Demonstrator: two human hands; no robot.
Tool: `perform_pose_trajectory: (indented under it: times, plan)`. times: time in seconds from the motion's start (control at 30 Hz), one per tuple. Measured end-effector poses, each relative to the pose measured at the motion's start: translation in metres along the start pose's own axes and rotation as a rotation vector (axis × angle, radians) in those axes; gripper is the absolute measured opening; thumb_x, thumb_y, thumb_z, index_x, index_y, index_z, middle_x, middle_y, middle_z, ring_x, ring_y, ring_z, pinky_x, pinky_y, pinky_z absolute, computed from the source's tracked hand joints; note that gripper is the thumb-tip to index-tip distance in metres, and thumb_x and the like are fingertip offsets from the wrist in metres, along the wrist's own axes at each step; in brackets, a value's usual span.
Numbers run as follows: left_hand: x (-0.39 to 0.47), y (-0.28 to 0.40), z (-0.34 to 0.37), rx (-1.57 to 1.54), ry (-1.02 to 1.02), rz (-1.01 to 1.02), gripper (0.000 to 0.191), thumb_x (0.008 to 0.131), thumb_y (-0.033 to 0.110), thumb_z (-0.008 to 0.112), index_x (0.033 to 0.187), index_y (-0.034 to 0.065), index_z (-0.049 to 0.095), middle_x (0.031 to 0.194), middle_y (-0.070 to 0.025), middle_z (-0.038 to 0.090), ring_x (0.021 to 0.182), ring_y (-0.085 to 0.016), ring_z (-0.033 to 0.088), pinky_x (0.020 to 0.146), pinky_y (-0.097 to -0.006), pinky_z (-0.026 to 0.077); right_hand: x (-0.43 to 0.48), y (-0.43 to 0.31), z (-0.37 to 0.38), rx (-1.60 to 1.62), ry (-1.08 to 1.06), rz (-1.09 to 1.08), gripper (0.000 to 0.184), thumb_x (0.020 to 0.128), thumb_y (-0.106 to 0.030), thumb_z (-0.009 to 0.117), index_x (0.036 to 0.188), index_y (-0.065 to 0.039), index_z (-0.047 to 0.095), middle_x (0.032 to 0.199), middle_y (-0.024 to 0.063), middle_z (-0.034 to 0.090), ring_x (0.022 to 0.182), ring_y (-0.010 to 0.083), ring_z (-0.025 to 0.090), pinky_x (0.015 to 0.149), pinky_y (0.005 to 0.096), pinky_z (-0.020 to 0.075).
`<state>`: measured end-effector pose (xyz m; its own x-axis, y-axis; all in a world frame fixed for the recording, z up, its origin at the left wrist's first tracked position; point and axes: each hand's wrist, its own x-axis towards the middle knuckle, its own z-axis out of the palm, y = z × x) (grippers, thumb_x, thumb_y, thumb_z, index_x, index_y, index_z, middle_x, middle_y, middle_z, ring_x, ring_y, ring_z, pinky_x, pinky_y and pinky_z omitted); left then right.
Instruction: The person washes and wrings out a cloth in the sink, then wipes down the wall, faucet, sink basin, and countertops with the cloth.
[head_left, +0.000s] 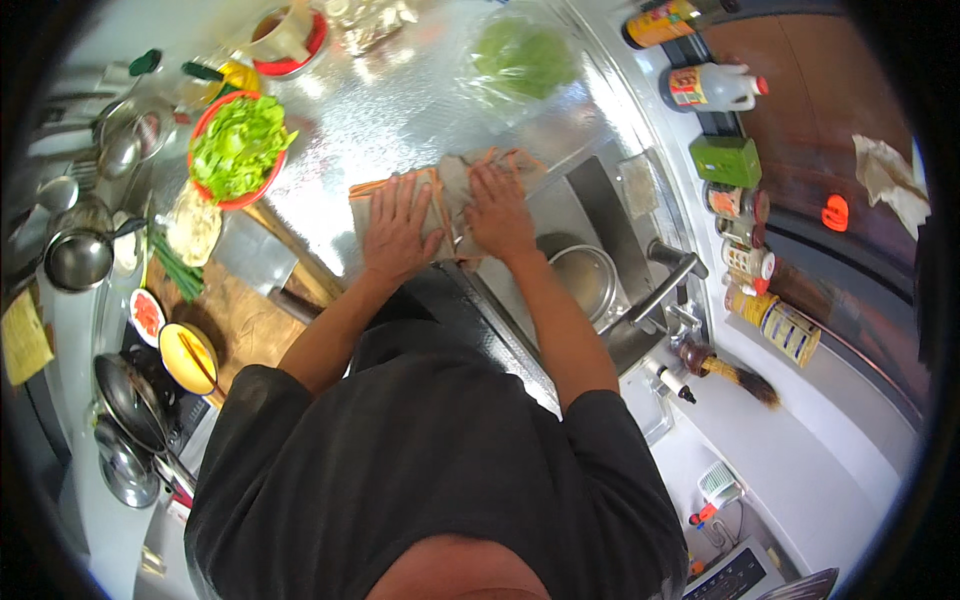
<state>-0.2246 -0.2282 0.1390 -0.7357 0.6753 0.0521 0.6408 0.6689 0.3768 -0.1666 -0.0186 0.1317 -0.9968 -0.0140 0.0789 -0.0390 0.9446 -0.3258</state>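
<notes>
My left hand (399, 227) lies flat, fingers stretched out, on a folded grey-beige cloth with orange edging (363, 189) at the front of the metal counter. Just right of it, my right hand (498, 214) presses palm down on a rumpled part of cloth (454, 180) with the same edging; whether it is one cloth or two I cannot tell. The cloth reaches the near corner of the sink. To the left stands a red bowl of chopped lettuce (238, 148), and a cleaver (253, 251) lies on the wooden cutting board (259, 322).
Right of my hands is a steel sink (501, 289) holding a round pot (585, 281), with a faucet (664, 289) over it. A plastic bag of greens (523, 60) lies at the back. Bottles and jars line the right ledge; pans (127, 397) stand at left.
</notes>
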Motion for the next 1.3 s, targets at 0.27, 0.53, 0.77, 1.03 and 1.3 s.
perform_pose_trajectory:
  times: [0.27, 0.53, 0.77, 1.03, 1.3]
  plan:
    - [-0.011, -0.009, 0.004, -0.017, 0.033, -0.018, 0.071, 0.082, 0.039, 0.066, 0.142, 0.0084, 0.043, 0.151, -0.0173, 0.033, 0.138, -0.041, 0.029, 0.113, -0.0539, 0.023, -0.011, -0.051, 0.016, 0.063, 0.1, 0.178, 0.058, 0.079, -0.016, 0.062, 0.132, 0.001, 0.047, 0.139, 0.02, 0.043, 0.132, 0.036, 0.039, 0.109, 0.0475, 0.0318]
    - [-0.009, -0.02, 0.003, -0.161, 0.001, 0.041, 0.071, 0.083, 0.032, 0.068, 0.144, 0.0089, 0.04, 0.152, -0.0186, 0.03, 0.14, -0.041, 0.026, 0.113, -0.0551, 0.019, -0.027, -0.027, -0.002, 0.024, 0.052, 0.343, 0.043, 0.076, -0.008, 0.06, 0.117, 0.001, 0.054, 0.12, 0.0202, 0.057, 0.112, 0.0394, 0.053, 0.096, 0.0455, 0.0427]
    - [-0.01, -0.024, 0.013, -0.074, 0.013, 0.096, 0.07, 0.082, 0.034, 0.069, 0.141, 0.0075, 0.043, 0.151, -0.02, 0.033, 0.139, -0.043, 0.028, 0.114, -0.0546, 0.019, -0.104, -0.027, -0.047, 2.159, 0.408, 1.063, 0.042, 0.077, -0.014, 0.054, 0.117, 0.0, 0.059, 0.12, 0.0155, 0.061, 0.114, 0.033, 0.056, 0.095, 0.0433, 0.0466]
    - [-0.007, -0.022, 0.014, 0.073, -0.001, 0.292, 0.071, 0.088, 0.039, 0.059, 0.145, 0.0039, 0.036, 0.152, -0.0236, 0.028, 0.139, -0.047, 0.024, 0.113, -0.0562, 0.017, -0.202, -0.067, -0.081, 2.158, 0.713, 0.998, 0.037, 0.099, -0.029, 0.045, 0.114, 0.001, 0.06, 0.11, 0.0156, 0.064, 0.099, 0.0289, 0.063, 0.088, 0.0425, 0.0505]
    - [-0.004, -0.039, 0.025, 0.139, -0.007, 0.371, 0.072, 0.09, 0.042, 0.058, 0.147, 0.005, 0.033, 0.152, -0.0244, 0.028, 0.137, -0.049, 0.027, 0.111, -0.057, 0.022, -0.337, -0.098, -0.093, 2.132, 1.146, 0.88, 0.028, 0.095, -0.026, 0.052, 0.103, 0.0, 0.062, 0.093, 0.0135, 0.065, 0.082, 0.0261, 0.064, 0.073, 0.0376, 0.0543]
